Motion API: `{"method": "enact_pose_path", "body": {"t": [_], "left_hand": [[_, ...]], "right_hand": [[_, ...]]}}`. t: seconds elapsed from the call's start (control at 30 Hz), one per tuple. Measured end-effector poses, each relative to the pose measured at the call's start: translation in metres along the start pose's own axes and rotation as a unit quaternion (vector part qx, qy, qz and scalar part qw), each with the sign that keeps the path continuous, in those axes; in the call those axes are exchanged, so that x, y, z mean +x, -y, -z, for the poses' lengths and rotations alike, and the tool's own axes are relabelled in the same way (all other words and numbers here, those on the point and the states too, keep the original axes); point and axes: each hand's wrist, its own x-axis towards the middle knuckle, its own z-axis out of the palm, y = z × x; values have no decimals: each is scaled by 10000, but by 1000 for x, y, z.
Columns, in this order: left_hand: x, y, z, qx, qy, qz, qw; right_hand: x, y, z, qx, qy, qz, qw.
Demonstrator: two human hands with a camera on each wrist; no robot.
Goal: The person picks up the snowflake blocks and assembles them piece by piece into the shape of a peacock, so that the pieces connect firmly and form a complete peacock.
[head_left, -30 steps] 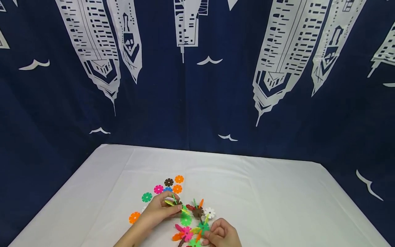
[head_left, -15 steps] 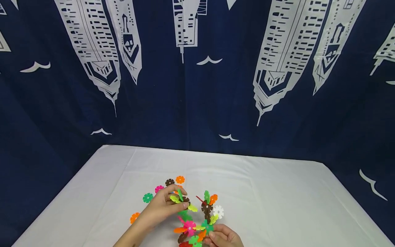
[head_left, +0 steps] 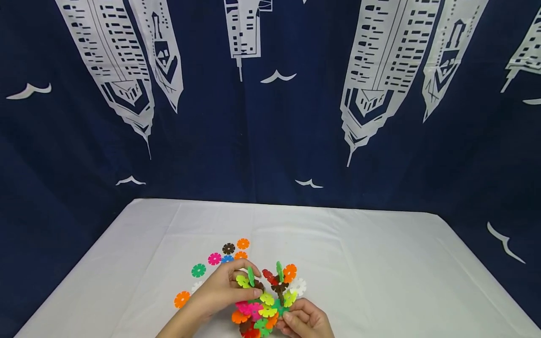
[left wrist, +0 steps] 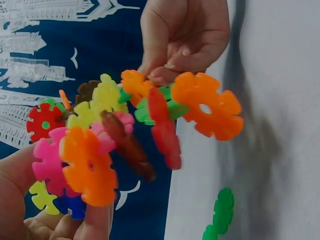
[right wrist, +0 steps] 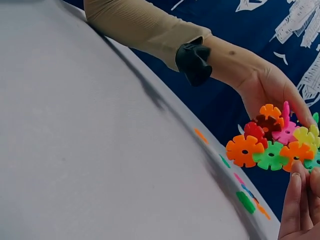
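Both hands hold one linked cluster of notched, flower-shaped plastic discs [head_left: 255,310] in red, pink, orange, yellow, green and brown. My left hand [head_left: 224,288] pinches its upper left part, near a brown disc and yellow discs, with the thumb in front. At the right side, my right hand [head_left: 307,319] pinches a green disc [head_left: 281,307] between thumb and fingers. A branch with brown, red and orange discs [head_left: 289,273] stands up between the hands. In the left wrist view, a large orange disc [left wrist: 206,106] and a red disc [left wrist: 164,127] hang below the right hand [left wrist: 185,40].
Loose discs lie on the white tablecloth [head_left: 380,263] behind and left of the hands: orange [head_left: 181,299], green [head_left: 198,270], pink [head_left: 214,258], brown [head_left: 228,249] and others. A white disc [head_left: 298,287] is just beyond the cluster. A navy curtain [head_left: 211,164] hangs behind.
The cluster has turned so that more disc faces show. My left hand has moved slightly right, bringing its end closer to the right branch. The right hand keeps its pinch.
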Motion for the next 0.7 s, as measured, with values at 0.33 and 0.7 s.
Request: {"method": "enact_pose_path", "body": {"t": [0.33,0.7], "left_hand": [[-2,-1,-2,385,139,-311,9987],[-3,-3,-2,673,283,-857,9936]], "right_hand": [[0,0,-4,-46,-222,45,9997],[-5,1,-11,-556,-271,1192,9909]]}}
